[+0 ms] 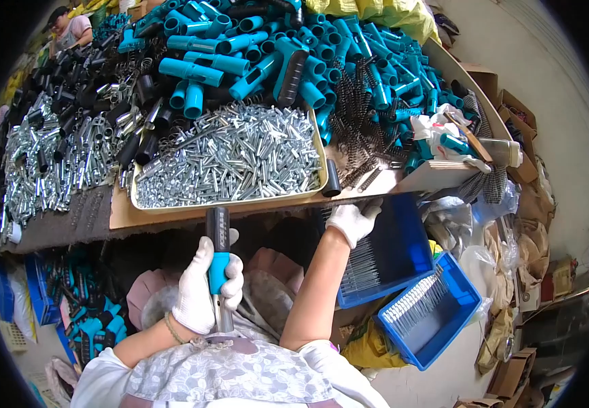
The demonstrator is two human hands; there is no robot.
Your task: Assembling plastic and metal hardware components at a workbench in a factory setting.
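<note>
One tube (219,266) (black at the far end, teal in the middle, bare metal at the near end) is gripped in the gloved left hand (196,291), in front of the wearer's apron (226,370). Its long axis runs from the apron toward the table (70,233).

The gloved right hand (353,223) is well apart from the left, to the right and farther forward, at the table-side end of a dark blue bin (406,253). Metal rods (362,266) lie in that bin in a row leading from the right hand toward the wearer; the right hand is the nearer one. Whether its fingers hold a rod cannot be told.

The table borders the bin's far end and limits access from that side. A lighter blue bin (470,299) stands to the right. On the table, a cream tray (230,202) holds metal pins (240,149); a loose black sleeve (332,178) lies just beside it.
</note>
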